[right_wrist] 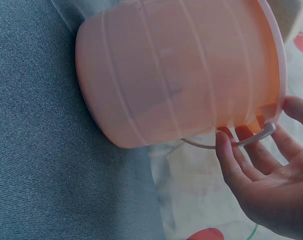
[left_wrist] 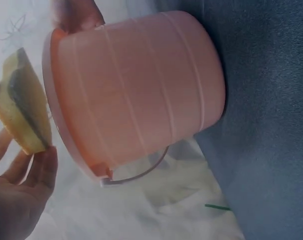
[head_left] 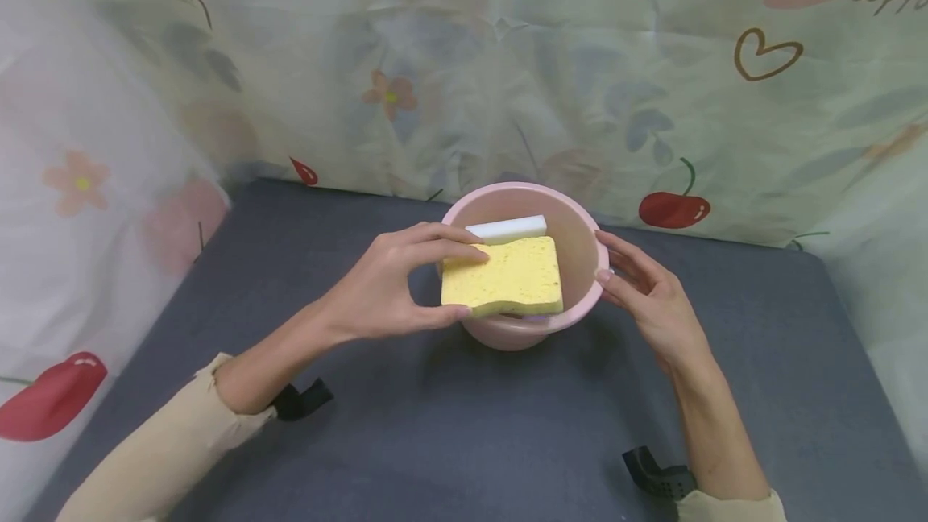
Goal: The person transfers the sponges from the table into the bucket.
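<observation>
A pink bucket (head_left: 507, 337) stands upright on the dark table, its thin handle (left_wrist: 141, 172) hanging down at the side. Over its mouth my left hand (head_left: 399, 280) pinches a yellow sponge (head_left: 503, 274) between thumb and fingers; in the left wrist view the sponge (left_wrist: 24, 100) is just clear of the rim. My right hand (head_left: 648, 304) holds the bucket's rim at the right, thumb on the edge and fingers along the outer wall near the handle joint. A white block (head_left: 507, 229) shows inside the bucket behind the sponge. Whatever lies deeper is mostly hidden.
The dark grey table (head_left: 464, 441) extends around the bucket on all sides. A printed curtain (head_left: 507, 63) with cherries and flowers hangs close behind the bucket and along both sides. A black strap (head_left: 300, 401) sits on the left wrist, another strap (head_left: 660, 478) on the right.
</observation>
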The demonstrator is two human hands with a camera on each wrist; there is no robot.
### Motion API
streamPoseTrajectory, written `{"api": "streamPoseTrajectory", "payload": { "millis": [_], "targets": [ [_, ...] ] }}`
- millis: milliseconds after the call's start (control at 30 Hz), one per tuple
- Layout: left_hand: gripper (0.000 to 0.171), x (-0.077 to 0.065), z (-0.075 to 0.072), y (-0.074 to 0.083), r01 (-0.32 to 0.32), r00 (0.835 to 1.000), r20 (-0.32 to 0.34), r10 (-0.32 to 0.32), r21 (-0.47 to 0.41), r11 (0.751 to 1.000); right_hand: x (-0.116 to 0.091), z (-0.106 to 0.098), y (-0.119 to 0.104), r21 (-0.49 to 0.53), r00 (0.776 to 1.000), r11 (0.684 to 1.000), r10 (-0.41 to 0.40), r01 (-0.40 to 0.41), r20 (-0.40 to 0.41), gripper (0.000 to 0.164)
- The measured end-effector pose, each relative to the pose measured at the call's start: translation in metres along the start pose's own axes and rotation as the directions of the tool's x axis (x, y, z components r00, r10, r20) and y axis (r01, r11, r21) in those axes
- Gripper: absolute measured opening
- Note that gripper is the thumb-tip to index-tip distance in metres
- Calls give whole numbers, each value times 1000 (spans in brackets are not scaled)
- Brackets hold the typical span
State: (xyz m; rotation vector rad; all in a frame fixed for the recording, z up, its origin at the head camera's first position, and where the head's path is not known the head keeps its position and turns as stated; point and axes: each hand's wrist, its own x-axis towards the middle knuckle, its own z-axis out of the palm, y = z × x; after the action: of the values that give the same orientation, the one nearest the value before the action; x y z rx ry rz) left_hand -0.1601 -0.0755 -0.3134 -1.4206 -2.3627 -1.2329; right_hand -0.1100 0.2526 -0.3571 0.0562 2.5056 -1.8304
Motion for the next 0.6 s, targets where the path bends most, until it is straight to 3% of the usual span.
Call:
{"api": "streamPoseTrajectory", "payload": {
  "millis": [300, 600],
  "targets": [
    [51, 19, 6, -5, 112, 992, 53, -113, 31, 993, -1, 1, 0, -15, 1000, 1000, 19, -19, -12, 57],
    [63, 35, 9, -12, 211, 966, 121, -226, 125, 969, 0, 1, 0, -20, 1000, 1000, 22, -22, -9, 57]
  ]
}}
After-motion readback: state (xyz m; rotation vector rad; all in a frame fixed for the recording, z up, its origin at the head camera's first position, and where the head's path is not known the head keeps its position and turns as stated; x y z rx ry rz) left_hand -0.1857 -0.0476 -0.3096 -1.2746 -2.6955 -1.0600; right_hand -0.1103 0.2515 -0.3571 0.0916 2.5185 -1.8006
